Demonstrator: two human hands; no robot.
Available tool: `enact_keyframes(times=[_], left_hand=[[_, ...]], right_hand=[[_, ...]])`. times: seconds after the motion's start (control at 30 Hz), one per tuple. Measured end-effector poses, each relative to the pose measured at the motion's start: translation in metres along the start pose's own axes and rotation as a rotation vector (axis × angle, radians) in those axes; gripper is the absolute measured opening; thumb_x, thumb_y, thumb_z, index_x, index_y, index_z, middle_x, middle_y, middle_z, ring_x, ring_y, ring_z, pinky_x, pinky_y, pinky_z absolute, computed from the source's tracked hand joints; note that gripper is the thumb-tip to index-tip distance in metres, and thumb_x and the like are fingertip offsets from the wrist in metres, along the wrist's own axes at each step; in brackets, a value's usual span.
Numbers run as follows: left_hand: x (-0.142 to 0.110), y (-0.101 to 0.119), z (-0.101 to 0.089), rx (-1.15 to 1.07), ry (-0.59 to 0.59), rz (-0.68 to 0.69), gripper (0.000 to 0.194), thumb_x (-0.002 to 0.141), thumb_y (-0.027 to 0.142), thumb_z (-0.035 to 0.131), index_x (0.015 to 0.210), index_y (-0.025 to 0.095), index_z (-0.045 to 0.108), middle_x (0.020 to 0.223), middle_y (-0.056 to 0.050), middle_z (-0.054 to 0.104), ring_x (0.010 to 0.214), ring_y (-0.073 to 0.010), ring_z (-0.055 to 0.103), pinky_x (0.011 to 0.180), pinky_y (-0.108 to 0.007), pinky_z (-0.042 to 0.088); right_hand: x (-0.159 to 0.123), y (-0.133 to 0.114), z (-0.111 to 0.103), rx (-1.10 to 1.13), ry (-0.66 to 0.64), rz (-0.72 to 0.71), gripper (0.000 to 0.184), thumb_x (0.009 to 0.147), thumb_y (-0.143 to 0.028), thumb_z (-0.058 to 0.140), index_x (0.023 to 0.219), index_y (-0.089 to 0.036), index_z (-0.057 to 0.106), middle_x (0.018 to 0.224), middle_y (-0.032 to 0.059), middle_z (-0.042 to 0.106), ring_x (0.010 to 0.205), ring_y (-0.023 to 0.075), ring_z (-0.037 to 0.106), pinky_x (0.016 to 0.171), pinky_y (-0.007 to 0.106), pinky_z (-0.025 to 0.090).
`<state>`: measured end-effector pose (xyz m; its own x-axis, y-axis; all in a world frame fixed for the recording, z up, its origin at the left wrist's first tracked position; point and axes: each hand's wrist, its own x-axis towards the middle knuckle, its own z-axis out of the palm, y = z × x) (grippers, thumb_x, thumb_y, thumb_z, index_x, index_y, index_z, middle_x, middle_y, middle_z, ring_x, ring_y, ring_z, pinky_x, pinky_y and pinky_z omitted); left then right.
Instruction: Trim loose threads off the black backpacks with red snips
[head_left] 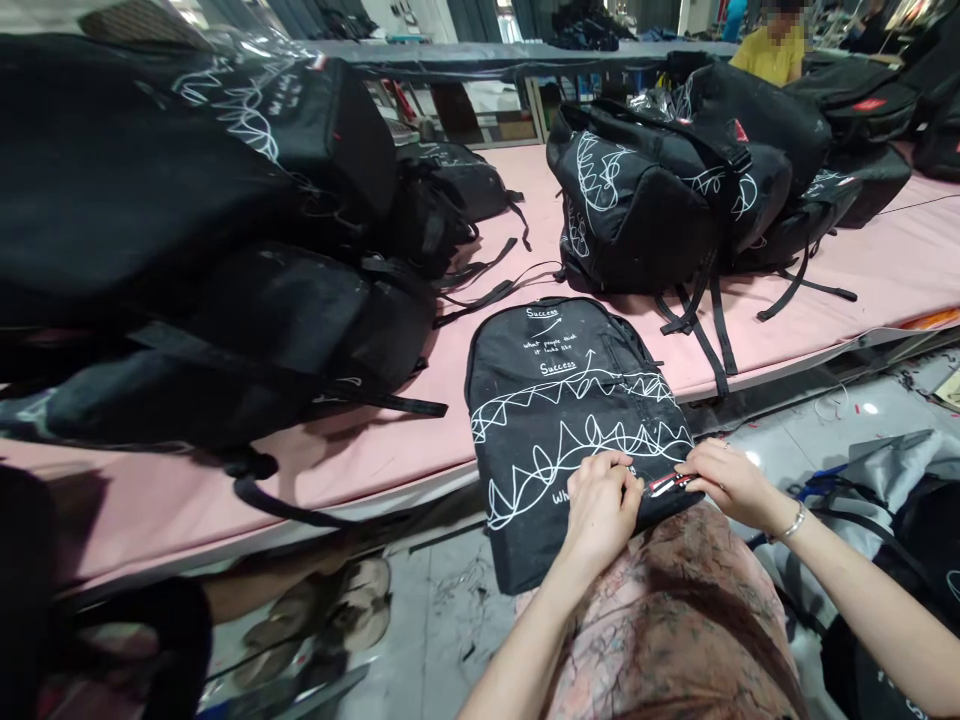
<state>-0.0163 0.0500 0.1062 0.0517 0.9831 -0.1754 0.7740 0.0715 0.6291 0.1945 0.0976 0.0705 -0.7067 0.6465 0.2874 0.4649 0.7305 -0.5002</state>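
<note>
A black backpack (551, 420) with white scribbled lines and the printed word "Success" lies tilted, its upper part on the pink table and its lower end over my lap. My left hand (604, 500) is closed, its curled fingers gripping the cloth of the lower front and covering part of the print. Close beside it, my right hand (724, 480) pinches at the lower right edge of the backpack. A small red-and-white piece (667, 485) shows between the hands, at the right fingertips; whether it is a label or a tool I cannot tell.
Black backpacks are heaped at the left (225, 230) and right (652, 200) on the pink table (517, 240), straps trailing. More black bags and grey cloth (885, 490) lie at my right. A person in yellow (769, 55) is at the back. Thread scraps litter the floor (457, 610).
</note>
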Motion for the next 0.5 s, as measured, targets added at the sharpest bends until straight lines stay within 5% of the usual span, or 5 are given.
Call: enact_keyframes(times=[0.2,0.5], left_hand=[[0.001,0.000,0.001,-0.013,0.022,0.000,0.021,0.084,0.026,0.045,0.070,0.016,0.057,0.109,0.001,0.055,0.104,-0.0173,0.042,0.089,-0.037,0.028],[0.003,-0.002,0.004,-0.049,0.061,-0.011,0.024,0.083,0.025,0.043,0.065,0.016,0.056,0.106,0.002,0.057,0.101,-0.0180,0.044,0.089,-0.038,0.030]], right_hand=[[-0.013,-0.012,0.005,-0.026,0.152,0.066,0.013,0.087,-0.020,0.048,0.098,-0.017,0.055,0.087,0.0034,0.056,0.083,0.0129,0.049,0.076,0.027,0.040],[-0.041,-0.067,0.013,0.105,0.163,0.476,0.014,0.085,-0.026,0.051,0.099,-0.023,0.053,0.082,-0.0017,0.055,0.065,0.0064,0.050,0.059,0.019,0.041]])
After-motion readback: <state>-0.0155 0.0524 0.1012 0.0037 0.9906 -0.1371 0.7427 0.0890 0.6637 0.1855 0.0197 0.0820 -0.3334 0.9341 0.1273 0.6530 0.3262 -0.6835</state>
